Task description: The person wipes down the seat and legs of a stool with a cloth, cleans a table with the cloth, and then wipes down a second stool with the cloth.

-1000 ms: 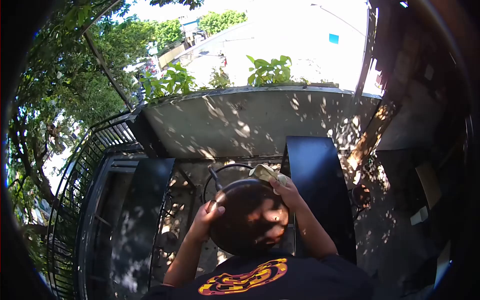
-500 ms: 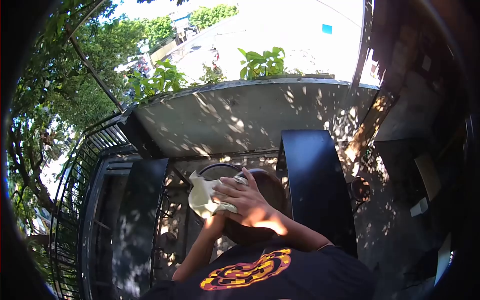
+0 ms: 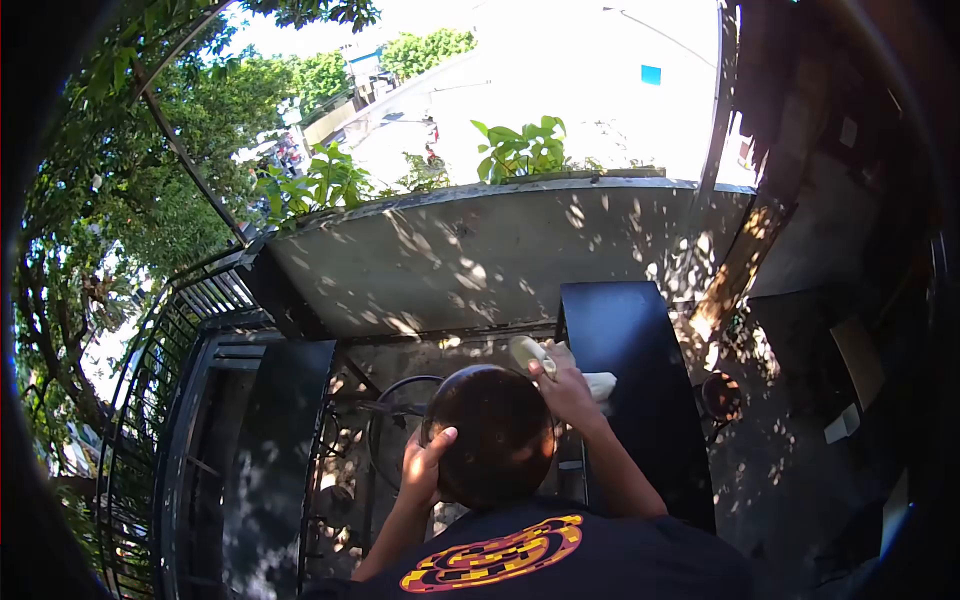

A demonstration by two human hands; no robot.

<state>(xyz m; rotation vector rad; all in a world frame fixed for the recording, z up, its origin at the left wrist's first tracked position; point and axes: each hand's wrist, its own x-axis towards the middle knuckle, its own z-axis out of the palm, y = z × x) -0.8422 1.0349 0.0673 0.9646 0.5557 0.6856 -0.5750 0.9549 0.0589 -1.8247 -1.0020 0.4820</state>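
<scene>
A round, dark brown stool seat (image 3: 497, 440) is in front of my body, its top patched with sunlight. My left hand (image 3: 425, 465) grips its left edge, the thumb lying over the top and the fingers hidden beneath. At the upper right rim, my right hand (image 3: 570, 385) is closed round a crumpled cream cloth (image 3: 600, 386), with folds showing on both sides of the fist. Whether that hand touches the seat I cannot tell. Behind the seat a dark metal ring (image 3: 375, 440) curves out on the left.
A black tabletop (image 3: 625, 360) stands close on my right, and another dark tabletop (image 3: 275, 450) lies to the left. Ahead runs a grey wall (image 3: 520, 240) with plants (image 3: 520, 150) along it. A black railing (image 3: 125, 430) borders the far left, and a brown stool (image 3: 720, 395) stands right.
My hands were together on the cloth left of the seat; now they are apart. The left has taken hold of the seat's edge, and the right has carried the cloth to the right.
</scene>
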